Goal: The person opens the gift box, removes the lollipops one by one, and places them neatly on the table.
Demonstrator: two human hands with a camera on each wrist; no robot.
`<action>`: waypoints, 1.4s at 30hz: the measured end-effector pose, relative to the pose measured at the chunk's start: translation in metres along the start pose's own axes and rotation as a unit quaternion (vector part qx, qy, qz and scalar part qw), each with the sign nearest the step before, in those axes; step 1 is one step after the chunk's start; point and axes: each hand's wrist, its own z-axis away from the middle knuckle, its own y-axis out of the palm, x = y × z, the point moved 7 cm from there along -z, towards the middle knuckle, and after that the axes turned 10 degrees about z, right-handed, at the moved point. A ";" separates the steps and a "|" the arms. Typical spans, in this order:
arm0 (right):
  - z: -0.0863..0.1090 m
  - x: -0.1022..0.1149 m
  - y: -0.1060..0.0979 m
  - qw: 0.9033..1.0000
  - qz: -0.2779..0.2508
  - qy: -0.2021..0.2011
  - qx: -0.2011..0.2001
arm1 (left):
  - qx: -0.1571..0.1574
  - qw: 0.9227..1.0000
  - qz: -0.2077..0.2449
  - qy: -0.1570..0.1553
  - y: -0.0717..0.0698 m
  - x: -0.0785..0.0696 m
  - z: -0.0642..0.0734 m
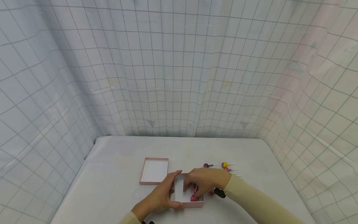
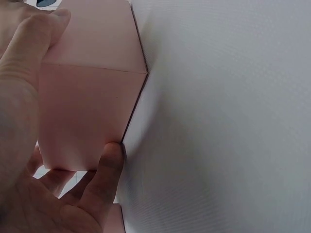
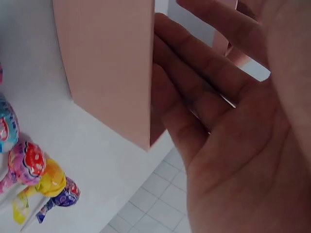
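A pink box (image 1: 193,204) with a white inside stands on the table. My left hand (image 1: 160,195) grips it from the left, thumb on the near wall and fingers round the far side, as the left wrist view of the box (image 2: 92,111) shows. From above, my right hand (image 1: 205,181) reaches in over the right wall, its fingers and thumb spread apart. A pink-wrapped lollipop (image 1: 193,198) lies in the box by the thumb, with a red one (image 1: 195,186) beneath the hand. In the right wrist view the box wall (image 3: 107,73) hides the fingertips.
Left of the box lies a shallow pink lid (image 1: 154,170), white side up. Several lollipops lie right of the box, among them a purple one (image 1: 206,165), a yellow one (image 1: 224,165) and a blue one (image 3: 7,127). Gridded white curtains (image 1: 179,77) surround the table (image 1: 112,174).
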 end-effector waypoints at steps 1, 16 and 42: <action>-0.002 0.001 0.001 1.000 -0.006 -0.004 0.010 | -0.001 1.000 0.000 0.002 0.000 0.000 0.000; -0.018 0.004 0.023 0.997 -0.012 -0.015 0.069 | -0.007 1.000 0.010 0.001 0.000 -0.003 0.001; -0.005 0.004 0.004 0.995 -0.088 -0.024 -0.036 | -0.012 1.000 -0.025 0.012 -0.001 0.001 -0.001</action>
